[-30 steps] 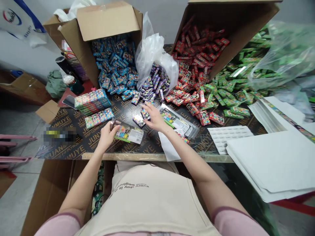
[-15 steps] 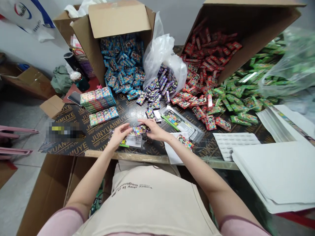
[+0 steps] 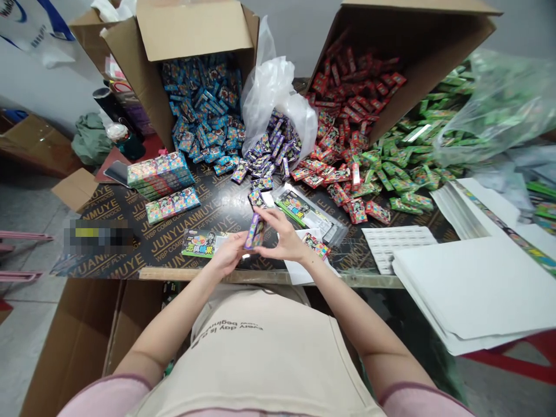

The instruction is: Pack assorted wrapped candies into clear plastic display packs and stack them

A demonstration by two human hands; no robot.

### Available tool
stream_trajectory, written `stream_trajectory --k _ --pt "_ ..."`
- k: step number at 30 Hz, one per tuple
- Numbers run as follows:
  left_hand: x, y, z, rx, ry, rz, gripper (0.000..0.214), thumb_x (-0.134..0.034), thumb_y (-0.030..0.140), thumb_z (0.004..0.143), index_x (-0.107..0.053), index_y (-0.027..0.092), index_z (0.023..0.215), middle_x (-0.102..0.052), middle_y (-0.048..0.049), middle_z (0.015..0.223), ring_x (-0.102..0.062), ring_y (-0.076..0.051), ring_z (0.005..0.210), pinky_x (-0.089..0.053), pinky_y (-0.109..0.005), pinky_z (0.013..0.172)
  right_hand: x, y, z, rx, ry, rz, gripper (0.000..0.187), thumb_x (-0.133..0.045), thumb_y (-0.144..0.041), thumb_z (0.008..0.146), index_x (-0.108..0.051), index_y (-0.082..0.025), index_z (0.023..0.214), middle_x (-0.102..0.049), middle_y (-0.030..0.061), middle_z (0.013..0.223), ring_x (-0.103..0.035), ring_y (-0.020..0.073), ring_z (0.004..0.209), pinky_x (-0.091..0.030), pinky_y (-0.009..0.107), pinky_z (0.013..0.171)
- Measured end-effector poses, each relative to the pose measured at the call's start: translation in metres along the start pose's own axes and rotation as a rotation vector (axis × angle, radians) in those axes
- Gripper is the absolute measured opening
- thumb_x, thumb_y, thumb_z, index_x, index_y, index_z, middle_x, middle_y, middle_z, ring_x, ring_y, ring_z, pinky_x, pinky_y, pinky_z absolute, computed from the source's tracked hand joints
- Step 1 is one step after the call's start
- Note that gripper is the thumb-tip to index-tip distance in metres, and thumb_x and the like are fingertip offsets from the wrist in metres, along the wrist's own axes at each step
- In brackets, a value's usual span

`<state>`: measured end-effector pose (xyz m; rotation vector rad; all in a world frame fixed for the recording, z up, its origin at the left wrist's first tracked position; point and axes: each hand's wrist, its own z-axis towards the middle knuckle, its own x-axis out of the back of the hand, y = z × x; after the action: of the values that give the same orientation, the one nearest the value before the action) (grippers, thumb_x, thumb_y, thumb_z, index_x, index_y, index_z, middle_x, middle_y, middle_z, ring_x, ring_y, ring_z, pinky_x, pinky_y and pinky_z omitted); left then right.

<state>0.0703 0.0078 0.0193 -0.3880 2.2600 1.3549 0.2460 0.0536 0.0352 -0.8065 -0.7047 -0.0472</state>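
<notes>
Above the front of the table, a small stack of purple printed candy packets (image 3: 253,233) stands on edge between my hands. My right hand (image 3: 283,236) spans it from the right, fingers at the far end and thumb at the near end. On its left side, the fingers of my left hand (image 3: 230,253) are closed against it. A flat printed bag (image 3: 198,243) with a green edge lies left of my left hand. Just beyond my right fingers lie loose purple packets (image 3: 256,198) and a clear printed bag (image 3: 304,209).
Behind are a carton (image 3: 195,35) of blue packets, a plastic bag (image 3: 278,87) spilling purple ones, a carton (image 3: 434,63) of red ones and a green heap (image 3: 417,150). Stacked packets (image 3: 158,176) stand left. White sheets (image 3: 469,284) lie right.
The purple packets have turned from lying across between my hands to standing on edge. My left hand has moved rightward, uncovering the printed bag. The whole view has shifted slightly.
</notes>
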Motion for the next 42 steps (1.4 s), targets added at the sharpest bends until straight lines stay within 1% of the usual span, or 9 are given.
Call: stream_trajectory --k 6,10,18,23,27,31,34,37,42 --pt "-0.003 0.003 -0.002 -0.179 0.126 0.224 0.036 -0.083 0.038 0.058 -0.074 0.014 0.084 -0.071 -0.0049 0.071 -0.065 -0.017 0.063 -0.054 -0.031 0.061 -0.01 0.005 -0.004 -0.04 -0.039 -0.119 0.058 -0.06 -0.03 0.081 -0.049 -0.021 0.137 -0.064 0.0101 0.103 -0.057 0.0253 0.095 -0.045 0.045 0.089" --pt "0.008 -0.004 -0.003 -0.398 0.191 0.633 0.024 -0.069 0.038 0.076 -0.073 0.016 0.085 -0.072 -0.0081 0.084 -0.065 -0.019 0.071 -0.053 -0.033 0.067 -0.018 0.02 -0.018 -0.177 -0.031 -0.03 0.04 -0.058 -0.032 0.087 -0.061 -0.021 0.125 -0.065 0.0118 0.112 -0.058 0.0257 0.105 -0.046 0.045 0.093" --pt "0.002 -0.029 -0.002 -0.292 -0.138 1.911 0.042 -0.069 0.029 0.077 -0.061 0.012 0.115 -0.069 -0.0166 0.102 -0.054 -0.033 0.105 -0.042 -0.046 0.088 -0.012 0.033 -0.05 -0.398 0.036 0.056 0.03 -0.059 -0.039 0.089 -0.068 -0.024 0.113 -0.068 0.0087 0.106 -0.062 0.0234 0.101 -0.049 0.043 0.093" --pt "-0.002 -0.028 0.008 -0.209 -0.048 1.62 0.017 -0.065 0.029 0.079 -0.068 0.014 0.087 -0.069 -0.0113 0.085 -0.061 -0.028 0.086 -0.044 -0.037 0.076 -0.007 0.025 -0.056 -0.358 0.073 0.005 0.04 -0.062 -0.042 0.087 -0.062 -0.026 0.123 -0.064 0.01 0.117 -0.058 0.0256 0.111 -0.046 0.046 0.098" --pt "0.003 -0.022 0.018 -0.117 0.036 0.814 0.036 -0.061 0.046 0.079 -0.068 0.012 0.089 -0.068 -0.0047 0.077 -0.06 -0.018 0.067 -0.043 -0.027 0.061 -0.011 0.013 -0.053 -0.213 0.01 -0.031 0.088 -0.078 -0.049 0.069 -0.038 -0.026 0.144 -0.041 0.0136 0.144 -0.04 0.0318 0.133 -0.035 0.051 0.11" --pt "0.013 -0.013 0.019 0.002 -0.031 0.514 0.053 -0.064 0.052 0.074 -0.067 0.01 0.104 -0.069 -0.0082 0.084 -0.061 -0.017 0.066 -0.046 -0.027 0.058 -0.023 0.005 -0.046 -0.149 0.019 -0.044 0.085 -0.074 -0.032 0.072 -0.032 -0.028 0.146 -0.048 0.0116 0.135 -0.047 0.0294 0.125 -0.041 0.049 0.105" --pt "0.034 0.003 0.01 -0.139 -0.092 0.782 0.059 -0.063 0.046 0.076 -0.058 0.015 0.126 -0.067 -0.0125 0.107 -0.063 -0.024 0.092 -0.051 -0.037 0.078 -0.023 0.008 -0.045 -0.165 0.102 -0.077 0.082 -0.069 -0.024 0.07 -0.033 -0.027 0.144 -0.05 0.0107 0.13 -0.049 0.0295 0.119 -0.042 0.048 0.102" --pt "0.062 0.017 0.001 -0.346 -0.189 1.362 0.076 -0.072 0.032 0.068 -0.046 0.024 0.139 -0.048 -0.0136 0.141 -0.043 -0.033 0.129 -0.032 -0.053 0.107 -0.021 0.016 -0.048 -0.203 0.119 -0.128 0.08 -0.066 -0.019 0.066 -0.037 -0.024 0.14 -0.05 0.0122 0.128 -0.047 0.0314 0.119 -0.04 0.049 0.102" --pt "0.085 0.01 0.002 -0.388 -0.236 1.831 0.1 -0.076 0.028 0.062 -0.026 0.022 0.149 -0.049 -0.0147 0.134 -0.042 -0.033 0.128 -0.015 -0.059 0.112 -0.031 0.021 -0.054 -0.214 -0.135 -0.114 0.079 -0.065 -0.021 0.063 -0.039 -0.023 0.138 -0.052 0.0125 0.127 -0.049 0.0322 0.118 -0.036 0.049 0.1"
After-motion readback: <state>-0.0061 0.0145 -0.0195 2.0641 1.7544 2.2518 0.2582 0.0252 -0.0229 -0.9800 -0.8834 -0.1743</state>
